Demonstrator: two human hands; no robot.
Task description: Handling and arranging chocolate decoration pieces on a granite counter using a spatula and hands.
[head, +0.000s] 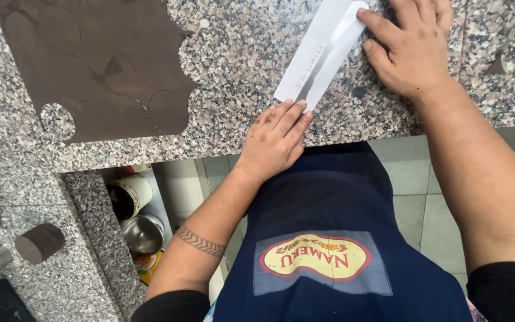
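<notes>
While both hands press flat, the long white paper strip (324,50) lies diagonally on the speckled granite counter (239,53), its lower end near the front edge. The left hand (276,140) rests with fingers extended on that near end, and the right hand (409,48) spreads its fingers on the far end, apparently pinning the strip so it stays stretched and still; neither clenches it. A dark brown sheet with scalloped round cut-outs (96,62) covers the counter's left part, well apart.

white paper strip (323,50), folded lengthwise, flat, diagonal on granite counter (239,59)
</notes>
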